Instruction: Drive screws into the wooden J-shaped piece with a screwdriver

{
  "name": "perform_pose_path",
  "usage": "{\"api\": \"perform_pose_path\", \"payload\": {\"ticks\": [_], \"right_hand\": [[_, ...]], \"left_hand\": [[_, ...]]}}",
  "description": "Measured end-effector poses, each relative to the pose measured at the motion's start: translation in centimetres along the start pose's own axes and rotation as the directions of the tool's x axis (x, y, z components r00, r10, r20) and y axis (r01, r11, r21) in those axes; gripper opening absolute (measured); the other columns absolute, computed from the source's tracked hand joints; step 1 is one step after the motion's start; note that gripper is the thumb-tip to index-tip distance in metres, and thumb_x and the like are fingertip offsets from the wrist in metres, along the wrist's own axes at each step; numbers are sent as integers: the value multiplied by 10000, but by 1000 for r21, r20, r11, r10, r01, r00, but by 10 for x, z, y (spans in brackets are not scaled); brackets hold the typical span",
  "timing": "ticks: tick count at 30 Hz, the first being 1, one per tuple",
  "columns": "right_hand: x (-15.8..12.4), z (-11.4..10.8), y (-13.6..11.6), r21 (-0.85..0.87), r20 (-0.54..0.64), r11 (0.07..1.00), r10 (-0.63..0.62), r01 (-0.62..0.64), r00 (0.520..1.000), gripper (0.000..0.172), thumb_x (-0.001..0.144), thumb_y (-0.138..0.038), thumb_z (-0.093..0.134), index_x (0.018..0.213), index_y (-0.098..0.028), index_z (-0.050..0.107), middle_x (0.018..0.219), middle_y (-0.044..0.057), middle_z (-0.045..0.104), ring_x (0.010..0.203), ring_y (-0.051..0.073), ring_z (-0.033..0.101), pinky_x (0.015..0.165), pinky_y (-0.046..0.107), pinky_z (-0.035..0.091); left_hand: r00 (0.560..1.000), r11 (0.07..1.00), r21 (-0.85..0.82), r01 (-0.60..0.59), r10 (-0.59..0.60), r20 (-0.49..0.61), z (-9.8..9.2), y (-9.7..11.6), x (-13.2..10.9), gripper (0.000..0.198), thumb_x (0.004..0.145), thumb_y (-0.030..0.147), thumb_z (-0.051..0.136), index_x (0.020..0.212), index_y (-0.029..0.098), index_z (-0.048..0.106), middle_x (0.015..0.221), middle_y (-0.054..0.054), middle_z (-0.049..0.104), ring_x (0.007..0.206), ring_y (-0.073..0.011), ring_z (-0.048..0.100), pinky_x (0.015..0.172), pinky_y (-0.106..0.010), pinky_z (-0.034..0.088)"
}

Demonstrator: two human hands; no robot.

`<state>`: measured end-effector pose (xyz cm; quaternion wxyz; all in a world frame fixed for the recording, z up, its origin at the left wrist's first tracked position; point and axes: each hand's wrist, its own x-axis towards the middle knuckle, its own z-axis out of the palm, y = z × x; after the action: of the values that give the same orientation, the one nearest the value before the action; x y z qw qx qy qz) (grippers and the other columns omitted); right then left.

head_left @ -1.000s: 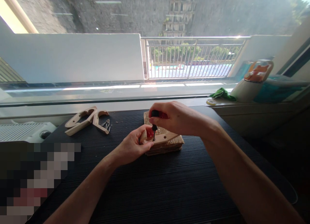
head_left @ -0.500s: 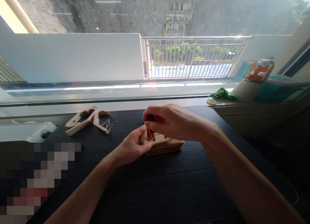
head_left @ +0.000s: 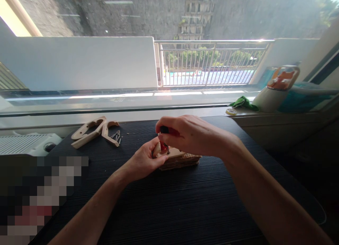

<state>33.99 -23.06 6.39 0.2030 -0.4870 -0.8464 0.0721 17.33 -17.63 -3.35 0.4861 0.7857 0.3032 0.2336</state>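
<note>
My right hand (head_left: 182, 132) is closed round the dark handle of a screwdriver (head_left: 164, 129), held upright with its lower end mostly hidden. Beneath it, a screw (head_left: 168, 151) stands in a pale wooden piece (head_left: 175, 153). My left hand (head_left: 148, 156) grips the left end of that piece, thumb in front, fingers behind. Something red shows between the two hands. The wooden piece rests on a stack of corrugated cardboard (head_left: 182, 162) on the black table (head_left: 159, 202).
At the table's back left lie more shaped wooden pieces (head_left: 87, 128), with several loose screws (head_left: 116, 135) beside them. A white radiator (head_left: 29, 143) stands left of the table. The windowsill at right holds a green cloth (head_left: 243, 103), a yellowish tape roll (head_left: 231, 111) and a white container (head_left: 272, 98).
My right hand has rotated and dipped slightly on the screwdriver, covering more of the wooden piece's right part. My left hand and the cardboard stay where they were.
</note>
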Motion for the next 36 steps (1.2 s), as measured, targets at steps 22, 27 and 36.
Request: {"api": "perform_pose_path", "payload": {"ticks": [22, 27, 36], "right_hand": [[0, 0, 11, -47, -51, 998, 39, -42, 998, 187, 854, -314, 449, 898, -188, 579, 663, -17, 568, 562, 86, 412, 523, 226, 242], [1, 2, 20, -124, -114, 983, 119, -133, 986, 261, 856, -389, 437, 811, -170, 572, 623, -9, 540, 530, 87, 381, 500, 238, 214], [-3, -2, 3, 5, 17, 1000, -8, 8, 1000, 181, 850, -317, 463, 911, -206, 593, 649, -33, 581, 552, 83, 406, 525, 221, 246]], "left_hand": [[1000, 1000, 12, -3, 3, 12, -1, 3, 0, 229, 738, 230, 565, 954, 183, 509, 721, 59, 491, 613, -69, 438, 590, -175, 387], [1000, 999, 30, 14, -14, -8, -2, 12, -1, 259, 714, 206, 569, 966, 177, 519, 760, 52, 502, 665, -73, 466, 639, -173, 412], [1000, 999, 41, 15, -15, -14, -1, -6, 0, 186, 752, 275, 575, 902, 174, 532, 653, 67, 466, 550, -61, 406, 534, -174, 364]]}}
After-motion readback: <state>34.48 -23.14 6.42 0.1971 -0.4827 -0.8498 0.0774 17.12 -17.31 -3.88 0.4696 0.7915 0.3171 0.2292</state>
